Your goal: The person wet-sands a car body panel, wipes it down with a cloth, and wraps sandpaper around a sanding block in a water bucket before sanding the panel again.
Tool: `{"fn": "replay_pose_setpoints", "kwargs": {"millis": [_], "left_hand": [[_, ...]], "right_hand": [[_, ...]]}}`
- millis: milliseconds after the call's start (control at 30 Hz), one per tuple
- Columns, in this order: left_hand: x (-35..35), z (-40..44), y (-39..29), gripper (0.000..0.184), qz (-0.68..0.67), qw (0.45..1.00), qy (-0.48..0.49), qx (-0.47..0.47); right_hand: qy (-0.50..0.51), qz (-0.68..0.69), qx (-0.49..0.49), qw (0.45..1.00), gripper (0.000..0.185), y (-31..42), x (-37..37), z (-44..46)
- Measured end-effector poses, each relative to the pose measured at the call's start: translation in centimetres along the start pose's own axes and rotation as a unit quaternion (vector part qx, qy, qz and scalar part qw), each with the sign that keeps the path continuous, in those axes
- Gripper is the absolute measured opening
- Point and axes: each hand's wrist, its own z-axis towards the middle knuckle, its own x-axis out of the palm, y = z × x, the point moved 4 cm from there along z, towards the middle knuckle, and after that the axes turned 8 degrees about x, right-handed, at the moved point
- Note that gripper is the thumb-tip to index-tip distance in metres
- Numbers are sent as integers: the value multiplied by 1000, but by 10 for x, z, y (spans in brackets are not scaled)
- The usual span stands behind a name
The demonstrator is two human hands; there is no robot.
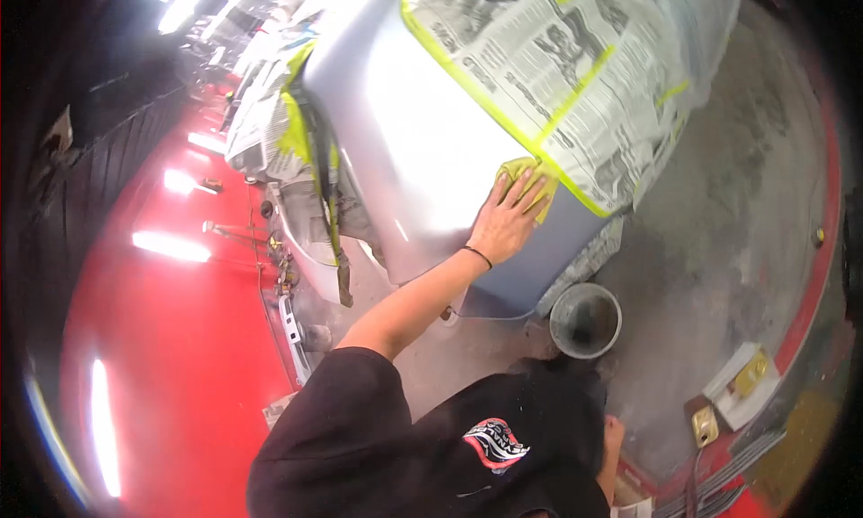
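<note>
My left hand (508,221) presses a folded yellow cloth (530,183) flat against a glossy grey car body panel (413,113). The fingers lie over the cloth, close to the lower corner of the masked area. Newspaper sheets (584,77) cover the adjoining surface, edged with bright yellow-green masking tape (481,109). A dark band circles my left wrist. Low on the right, my right hand (614,431) shows only in part beside my black shirt (431,428); its fingers are too small and hidden to judge.
A grey bucket (585,320) stands on the floor below the panel's corner. More newspaper and tape hang at the panel's left edge, above exposed car parts (292,329). A glossy red surface (180,338) lies left. At lower right is a white tray with yellow items (744,383).
</note>
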Motion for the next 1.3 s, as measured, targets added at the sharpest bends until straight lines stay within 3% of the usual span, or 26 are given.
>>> {"fn": "replay_pose_setpoints", "kwargs": {"millis": [100, 200, 333, 467, 600, 667, 700, 733, 767, 800, 867, 967, 1067, 1167, 1300], "left_hand": [[-32, -3, 50, 66, 50, 997, -27, -50], [-98, -11, 122, 67, 144, 973, -130, -125], [-170, 8, 237, 63, 260, 914, -231, -211], [-200, 42, 307, 59, 220, 906, -253, -258], [-186, 8, 289, 65, 223, 882, -276, -312], [-173, -17, 266, 64, 255, 863, -290, -325], [-161, -29, 251, 65, 238, 860, -299, -339], [-150, -41, 234, 66, 222, 856, -305, -354], [-140, -56, 215, 67, 161, 860, -338, -346], [-131, -70, 197, 68, 101, 859, -373, -337], [-97, -100, 157, 67, 103, 862, -361, -341], [-71, -125, 91, 67, 187, 909, -209, -309], [-90, -115, 110, 74, 182, 926, -195, -267], [-123, -76, 170, 69, 262, 908, -255, -205], [-153, -9, 203, 62, 295, 898, -225, -236]], "right_hand": [[-25, 33, -3, 999, 36, -15, -10, -7], [56, 106, 152, 981, 36, -53, -18, 0], [30, 118, 177, 977, 28, -26, -52, -4], [22, 145, 198, 969, 21, -26, -55, 6], [34, 178, 157, 971, 22, 11, -53, 9], [2, 19, 8, 1000, 26, -2, -32, 36], [89, 132, 110, 981, 30, -6, -27, 38], [62, 158, 34, 985, 33, 0, -21, 38], [113, 167, 127, 971, 28, 39, -37, 23], [94, 188, 146, 967, 24, 30, -27, 26], [75, 213, 162, 961, 21, 1, 1, 35], [98, 183, 168, 964, 22, -15, 15, 33], [122, 138, 206, 961, 24, -11, -4, 14], [101, 123, 199, 967, 26, -33, -23, 7], [69, 19, 147, 986, 28, -49, -42, 8]]}}
